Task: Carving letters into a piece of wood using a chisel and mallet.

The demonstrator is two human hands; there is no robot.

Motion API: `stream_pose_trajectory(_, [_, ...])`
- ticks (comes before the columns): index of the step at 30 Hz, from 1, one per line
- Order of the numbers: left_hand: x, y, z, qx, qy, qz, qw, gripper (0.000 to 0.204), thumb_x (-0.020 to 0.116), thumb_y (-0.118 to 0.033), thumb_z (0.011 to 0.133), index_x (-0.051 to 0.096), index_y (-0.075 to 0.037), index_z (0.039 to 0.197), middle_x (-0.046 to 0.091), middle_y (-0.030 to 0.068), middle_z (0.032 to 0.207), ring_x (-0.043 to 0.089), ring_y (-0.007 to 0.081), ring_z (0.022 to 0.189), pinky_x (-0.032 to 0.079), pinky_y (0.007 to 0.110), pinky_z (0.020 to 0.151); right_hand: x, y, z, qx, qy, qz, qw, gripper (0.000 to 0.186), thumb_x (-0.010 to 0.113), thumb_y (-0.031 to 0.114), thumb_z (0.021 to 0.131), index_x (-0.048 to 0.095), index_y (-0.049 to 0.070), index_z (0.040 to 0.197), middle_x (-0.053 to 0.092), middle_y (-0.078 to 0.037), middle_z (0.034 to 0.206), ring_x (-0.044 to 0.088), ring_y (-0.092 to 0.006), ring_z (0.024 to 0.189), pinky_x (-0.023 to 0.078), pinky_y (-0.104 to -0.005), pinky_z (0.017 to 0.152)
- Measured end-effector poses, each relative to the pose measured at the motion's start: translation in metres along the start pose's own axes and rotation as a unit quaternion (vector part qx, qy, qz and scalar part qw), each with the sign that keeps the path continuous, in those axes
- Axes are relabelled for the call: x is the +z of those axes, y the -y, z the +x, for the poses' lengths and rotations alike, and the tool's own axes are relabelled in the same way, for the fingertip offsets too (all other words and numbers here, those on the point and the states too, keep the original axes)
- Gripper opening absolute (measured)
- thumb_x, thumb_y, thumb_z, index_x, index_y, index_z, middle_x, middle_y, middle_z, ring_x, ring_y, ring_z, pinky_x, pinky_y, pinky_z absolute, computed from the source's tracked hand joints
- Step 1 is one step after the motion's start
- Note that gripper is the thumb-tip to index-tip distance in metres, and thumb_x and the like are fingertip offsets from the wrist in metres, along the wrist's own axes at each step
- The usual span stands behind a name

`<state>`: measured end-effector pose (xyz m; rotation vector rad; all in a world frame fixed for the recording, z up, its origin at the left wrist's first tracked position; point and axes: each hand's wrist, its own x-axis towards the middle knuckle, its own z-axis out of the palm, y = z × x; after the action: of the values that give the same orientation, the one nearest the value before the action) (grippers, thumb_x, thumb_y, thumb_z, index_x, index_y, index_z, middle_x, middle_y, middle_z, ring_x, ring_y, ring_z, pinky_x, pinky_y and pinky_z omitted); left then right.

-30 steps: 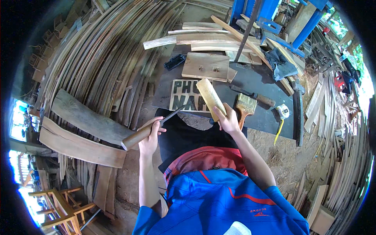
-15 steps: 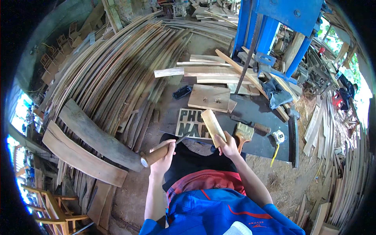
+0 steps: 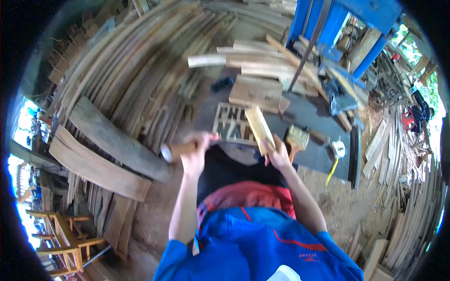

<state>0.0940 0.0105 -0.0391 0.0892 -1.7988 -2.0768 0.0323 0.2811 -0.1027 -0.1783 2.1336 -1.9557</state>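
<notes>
My left hand is closed around the thick wooden handle of a chisel, with the handle's butt end toward the left. Motion smears this hand, and the blade hardly shows. In my right hand is a light wooden block, gripped at its near end and slanting up and away to the left. Beyond both hands, a wooden panel with dark cut or painted letters lies on a dark table. Just right of my right hand lies a broad paintbrush; a wooden-handled tool is behind it.
A board with two small holes lies behind the panel. A white tape measure, its yellow tape out, sits at the table's right. A blue machine with a vertical blade stands far right. Long planks cover the left floor.
The view has shifted, so the table and tools sit higher in the picture. My left hand has moved away from the panel's lower edge, with the chisel still in it. My right hand keeps the block.
</notes>
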Motion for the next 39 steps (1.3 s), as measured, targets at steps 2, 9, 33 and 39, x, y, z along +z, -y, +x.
stream_pose_trajectory(2, [0.018, -0.014, 0.013, 0.02, -0.12, -0.079, 0.989, 0.029, 0.062, -0.013, 0.097, 0.048, -0.008, 0.073, 0.056, 0.0047, 0.06, 0.062, 0.0194, 0.058, 0.054, 0.034, 0.069, 0.0, -0.002, 0.003, 0.0, -0.014, -0.003, 1.0, 0.036, 0.063, 0.033, 0.095, 0.056, -0.003, 0.099, 0.059, -0.009, 0.062, 0.055, -0.0136, 0.042, 0.043, -0.0298, 0.038])
stream_pose_trajectory(9, [0.014, -0.019, 0.044, 0.007, -0.245, -0.236, 0.94, 0.044, 0.063, -0.025, 0.097, 0.036, -0.016, 0.063, 0.029, -0.0042, 0.051, 0.026, 0.0087, 0.042, 0.028, 0.029, 0.047, -0.001, 0.004, 0.004, 0.03, -0.017, -0.049, 0.998, 0.043, 0.065, 0.038, 0.093, 0.059, -0.004, 0.098, 0.059, -0.009, 0.062, 0.058, -0.0142, 0.046, 0.047, -0.0309, 0.042])
stream_pose_trajectory(33, [0.048, -0.006, 0.103, -0.033, -0.095, -0.194, 0.976, 0.039, 0.06, -0.009, 0.089, 0.033, -0.015, 0.061, 0.029, -0.0025, 0.049, 0.026, 0.009, 0.04, 0.021, 0.027, 0.041, -0.001, -0.003, 0.0, 0.005, -0.01, -0.053, 0.999, 0.044, 0.064, 0.038, 0.094, 0.058, -0.006, 0.095, 0.061, -0.012, 0.062, 0.06, -0.0166, 0.045, 0.048, -0.0314, 0.043])
stream_pose_trajectory(39, [0.047, -0.004, 0.117, -0.045, 0.055, -0.239, 0.969, 0.038, 0.065, -0.007, 0.086, 0.037, -0.013, 0.061, 0.034, -0.0026, 0.048, 0.029, 0.0085, 0.038, 0.022, 0.026, 0.039, -0.001, 0.003, 0.002, 0.011, -0.002, -0.064, 0.998, 0.036, 0.06, 0.032, 0.097, 0.057, -0.003, 0.102, 0.058, -0.007, 0.066, 0.054, -0.0118, 0.046, 0.044, -0.0263, 0.043])
